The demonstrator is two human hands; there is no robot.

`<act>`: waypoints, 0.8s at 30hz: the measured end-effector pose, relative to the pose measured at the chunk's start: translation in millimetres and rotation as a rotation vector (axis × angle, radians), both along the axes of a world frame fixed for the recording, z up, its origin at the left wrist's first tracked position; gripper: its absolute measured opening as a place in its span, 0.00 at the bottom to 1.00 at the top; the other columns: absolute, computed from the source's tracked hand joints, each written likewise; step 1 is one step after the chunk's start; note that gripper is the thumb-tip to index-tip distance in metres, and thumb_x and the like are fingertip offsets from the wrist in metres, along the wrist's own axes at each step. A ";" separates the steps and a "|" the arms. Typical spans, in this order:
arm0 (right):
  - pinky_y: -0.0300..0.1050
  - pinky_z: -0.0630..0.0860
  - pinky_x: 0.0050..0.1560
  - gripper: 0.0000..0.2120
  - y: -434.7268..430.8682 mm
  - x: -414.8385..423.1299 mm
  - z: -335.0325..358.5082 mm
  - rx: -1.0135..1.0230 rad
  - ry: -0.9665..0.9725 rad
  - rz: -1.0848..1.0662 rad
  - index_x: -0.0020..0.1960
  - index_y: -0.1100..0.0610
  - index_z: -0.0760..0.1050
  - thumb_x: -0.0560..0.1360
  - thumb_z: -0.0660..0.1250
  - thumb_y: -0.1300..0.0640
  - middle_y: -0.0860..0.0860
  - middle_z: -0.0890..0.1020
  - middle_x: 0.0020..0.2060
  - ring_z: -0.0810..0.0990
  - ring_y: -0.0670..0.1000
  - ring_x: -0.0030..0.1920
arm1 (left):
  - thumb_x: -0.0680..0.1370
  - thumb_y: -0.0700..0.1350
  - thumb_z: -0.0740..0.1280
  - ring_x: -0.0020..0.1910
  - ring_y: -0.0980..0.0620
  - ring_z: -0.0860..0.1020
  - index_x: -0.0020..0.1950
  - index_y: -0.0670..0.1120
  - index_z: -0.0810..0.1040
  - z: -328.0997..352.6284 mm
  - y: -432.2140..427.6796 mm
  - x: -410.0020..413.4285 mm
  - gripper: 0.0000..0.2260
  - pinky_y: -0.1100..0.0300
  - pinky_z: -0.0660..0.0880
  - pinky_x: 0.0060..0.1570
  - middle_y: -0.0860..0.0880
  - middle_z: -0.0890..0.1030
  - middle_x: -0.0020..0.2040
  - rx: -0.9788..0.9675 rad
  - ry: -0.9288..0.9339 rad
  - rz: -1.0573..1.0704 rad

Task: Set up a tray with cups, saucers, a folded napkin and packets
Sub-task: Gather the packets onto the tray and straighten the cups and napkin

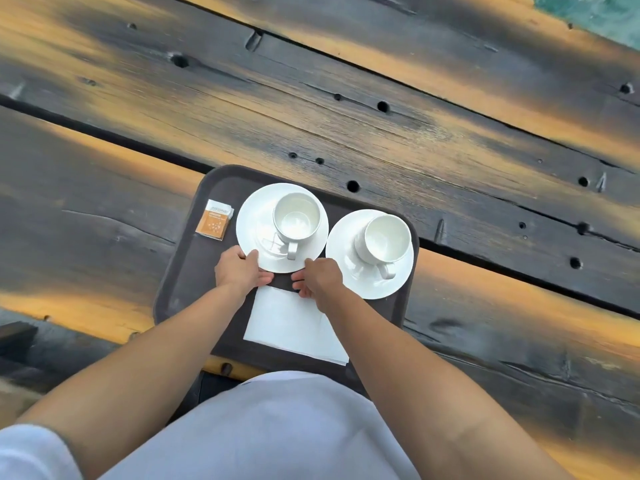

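Sitting square on the scorched plank bench [346, 98], the dark tray [180, 271] carries everything, and it looks rigid enough to lift by its raised rim on both sides. On it, the left saucer [252, 233] is the piece in play: glazed white china, stiff, slick and breakable, best taken by its near edge so the load stays level. Both hands are right there. The left hand [239, 270] curls its fingertips onto the rim's near-left edge, and the right hand [320, 277] meets the near-right edge, fingers bent; whether it truly pinches the rim or just rests against it, I cannot tell. The left cup [297, 216] stands upright on that saucer, handle toward the person, free to skid if the plate tips. Beside it, the right saucer [349, 275] and right cup [386, 239] sit untouched, just right of the right hand. The folded napkin [291, 323] lies flat under the wrists, soft and light. Smallest of all, the packets [214, 220] rest at the tray's far-left corner, well clear of both hands.
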State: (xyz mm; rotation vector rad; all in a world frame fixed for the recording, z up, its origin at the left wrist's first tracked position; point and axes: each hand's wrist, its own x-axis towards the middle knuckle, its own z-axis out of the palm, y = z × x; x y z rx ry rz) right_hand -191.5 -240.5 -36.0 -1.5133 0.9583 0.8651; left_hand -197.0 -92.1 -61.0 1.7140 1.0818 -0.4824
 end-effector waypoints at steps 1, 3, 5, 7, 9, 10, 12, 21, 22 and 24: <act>0.42 0.73 0.26 0.14 -0.8 -0.6 -0.3 0.000 -0.005 0.007 0.41 0.60 0.70 0.83 0.56 0.58 0.54 0.81 0.32 0.76 0.53 0.27 | 0.81 0.43 0.63 0.30 0.47 0.86 0.45 0.41 0.71 0.0 -0.7 -0.8 0.07 0.60 0.82 0.31 0.40 0.85 0.36 0.005 0.008 -0.006; 0.42 0.73 0.27 0.13 -4.2 -0.7 -0.5 0.018 -0.012 0.021 0.41 0.61 0.71 0.83 0.57 0.58 0.55 0.81 0.33 0.76 0.54 0.28 | 0.81 0.44 0.63 0.30 0.46 0.85 0.46 0.41 0.72 3.3 -0.4 -0.1 0.08 0.55 0.84 0.36 0.40 0.85 0.37 0.015 0.029 -0.023; 0.43 0.74 0.28 0.13 -11.4 -2.2 2.3 0.059 -0.006 0.033 0.41 0.61 0.72 0.82 0.58 0.58 0.56 0.81 0.34 0.76 0.54 0.29 | 0.82 0.47 0.63 0.28 0.46 0.85 0.44 0.40 0.73 8.4 0.1 1.1 0.12 0.56 0.83 0.35 0.41 0.85 0.37 0.062 0.072 -0.071; 0.43 0.73 0.30 0.12 -18.1 -4.5 5.9 0.105 0.018 0.048 0.43 0.60 0.72 0.83 0.58 0.57 0.57 0.79 0.34 0.75 0.53 0.29 | 0.81 0.51 0.63 0.26 0.47 0.84 0.43 0.38 0.76 12.3 -1.2 1.7 0.17 0.59 0.81 0.29 0.42 0.85 0.35 0.108 0.132 -0.111; 0.41 0.70 0.30 0.11 -27.7 -10.7 11.8 0.142 0.046 0.053 0.43 0.59 0.70 0.83 0.58 0.57 0.56 0.76 0.33 0.72 0.52 0.29 | 0.81 0.54 0.62 0.25 0.47 0.83 0.43 0.37 0.78 16.9 -13.5 -2.7 0.20 0.61 0.79 0.24 0.42 0.85 0.33 0.106 0.156 -0.116; 0.41 0.69 0.30 0.10 -32.7 -14.2 14.3 0.149 0.049 0.056 0.43 0.59 0.69 0.83 0.57 0.58 0.55 0.74 0.33 0.71 0.52 0.29 | 0.82 0.54 0.61 0.25 0.46 0.83 0.43 0.36 0.78 18.8 -21.7 -6.0 0.21 0.59 0.80 0.24 0.42 0.84 0.33 0.101 0.150 -0.105; 0.41 0.70 0.29 0.08 -44.5 -21.1 16.7 0.123 0.026 0.063 0.45 0.59 0.70 0.82 0.58 0.58 0.55 0.76 0.33 0.72 0.52 0.29 | 0.83 0.54 0.55 0.26 0.44 0.84 0.42 0.36 0.77 21.4 -38.9 -13.8 0.24 0.54 0.83 0.31 0.40 0.84 0.33 0.103 0.131 -0.051; 0.40 0.72 0.26 0.07 -112.8 -55.3 15.6 -0.103 -0.094 -0.040 0.46 0.59 0.74 0.80 0.60 0.59 0.54 0.80 0.35 0.75 0.51 0.28 | 0.83 0.50 0.59 0.29 0.40 0.84 0.45 0.34 0.77 24.2 -108.4 -45.8 0.20 0.48 0.84 0.38 0.36 0.84 0.38 -0.047 0.077 -0.151; 0.40 0.72 0.26 0.06 -120.5 -57.9 15.3 -0.147 -0.112 -0.043 0.46 0.58 0.73 0.80 0.60 0.59 0.54 0.80 0.36 0.75 0.50 0.28 | 0.83 0.49 0.60 0.30 0.40 0.84 0.44 0.35 0.77 25.0 -114.7 -44.8 0.18 0.47 0.84 0.41 0.37 0.84 0.39 -0.060 0.070 -0.170; 0.40 0.73 0.26 0.04 -133.7 -61.1 15.4 -0.224 -0.154 -0.024 0.45 0.57 0.72 0.78 0.62 0.58 0.54 0.81 0.38 0.76 0.50 0.28 | 0.82 0.48 0.61 0.31 0.41 0.85 0.42 0.37 0.77 26.3 -124.5 -41.5 0.17 0.48 0.84 0.46 0.40 0.85 0.38 -0.065 0.067 -0.221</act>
